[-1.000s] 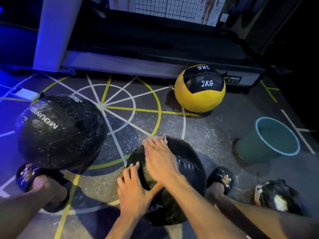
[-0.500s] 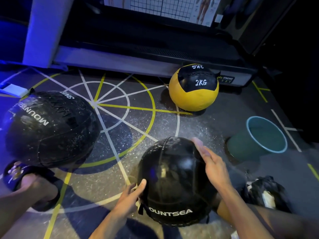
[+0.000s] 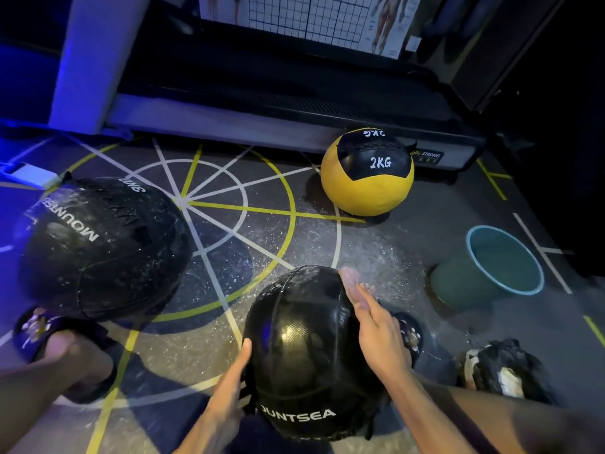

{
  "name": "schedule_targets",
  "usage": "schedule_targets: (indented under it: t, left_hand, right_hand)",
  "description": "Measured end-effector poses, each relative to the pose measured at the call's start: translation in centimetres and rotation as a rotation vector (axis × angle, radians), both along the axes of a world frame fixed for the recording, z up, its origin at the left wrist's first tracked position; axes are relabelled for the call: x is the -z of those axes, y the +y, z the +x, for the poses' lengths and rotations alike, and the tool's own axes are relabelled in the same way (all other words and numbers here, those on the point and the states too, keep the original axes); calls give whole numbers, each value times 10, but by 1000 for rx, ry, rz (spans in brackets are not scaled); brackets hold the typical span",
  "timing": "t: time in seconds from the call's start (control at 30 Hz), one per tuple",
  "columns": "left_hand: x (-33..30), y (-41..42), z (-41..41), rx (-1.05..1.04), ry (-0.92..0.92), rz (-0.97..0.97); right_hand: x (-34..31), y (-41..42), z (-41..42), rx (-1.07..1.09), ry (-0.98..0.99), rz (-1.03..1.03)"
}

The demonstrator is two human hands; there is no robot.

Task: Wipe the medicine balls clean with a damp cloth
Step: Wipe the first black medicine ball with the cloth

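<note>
Head view shows your left hand (image 3: 229, 393) and right hand (image 3: 376, 329), fingers straight, pressed flat against either side of the near black ball (image 3: 304, 352) between your feet, the crumpled cloth (image 3: 505, 371) lying right, then the teal bucket (image 3: 474, 283), the larger black ball (image 3: 98, 247) left, and farthest the yellow 2KG ball (image 3: 366, 188).

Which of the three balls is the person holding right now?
The near black leather ball lettered "UNTSEA", between the left hand and right hand. The other black ball and yellow ball sit untouched.
</note>
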State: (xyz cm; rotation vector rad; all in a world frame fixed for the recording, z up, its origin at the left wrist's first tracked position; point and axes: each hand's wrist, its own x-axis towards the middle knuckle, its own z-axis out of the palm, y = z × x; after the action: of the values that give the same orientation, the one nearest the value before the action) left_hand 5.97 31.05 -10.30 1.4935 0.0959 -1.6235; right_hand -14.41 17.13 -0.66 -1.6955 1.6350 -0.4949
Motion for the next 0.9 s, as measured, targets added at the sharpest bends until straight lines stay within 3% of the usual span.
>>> schedule_targets:
  t: [0.2,0.33,0.5,0.6,0.67,0.77,0.9]
  left_hand:
    - [-25,13,52,-171,-232,-146]
    - [-30,20,61,-162,-395,-154]
    - [-29,11,48,65,-793,-99]
    - [-19,10,39,237,-915,-60]
    - [-8,11,35,292,-944,-37]
    - [-2,11,30,288,-941,-15]
    - [-8,10,31,320,-991,23]
  right_hand:
    - [28,7,33,-50,-144,90]
    - [36,14,32,-70,-237,116]
    - [31,10,6,-50,-185,141]
    - [21,11,6,130,-39,152]
    - [17,14,23,143,12,123]
    - [12,13,78,-45,151,-85]
    - [7,15,136,-498,434,-163]
